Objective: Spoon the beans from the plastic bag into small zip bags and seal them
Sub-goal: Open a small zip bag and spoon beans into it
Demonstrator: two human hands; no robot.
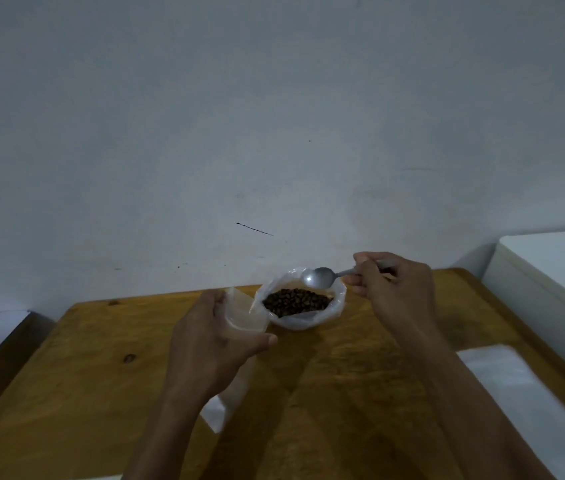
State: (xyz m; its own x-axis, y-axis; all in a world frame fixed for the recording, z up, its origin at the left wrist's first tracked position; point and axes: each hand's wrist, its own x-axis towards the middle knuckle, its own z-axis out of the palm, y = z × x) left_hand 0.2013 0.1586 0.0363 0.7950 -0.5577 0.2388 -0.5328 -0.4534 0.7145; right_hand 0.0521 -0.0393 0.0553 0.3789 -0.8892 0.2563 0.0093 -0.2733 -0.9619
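Brown beans [296,302] still fill the plastic bag [303,320] at the counter's [76,375] far edge. The right hand [393,289] pinches an empty spoon [319,276] above them; the left hand [217,344] grips an open, seemingly empty zip bag [244,315] just left. Filling and sealing remain.

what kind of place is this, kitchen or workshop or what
Probably a plain room at home, not clearly a kitchen: a bare wooden table pushed against a scuffed white wall, with a white box-like unit beside it.
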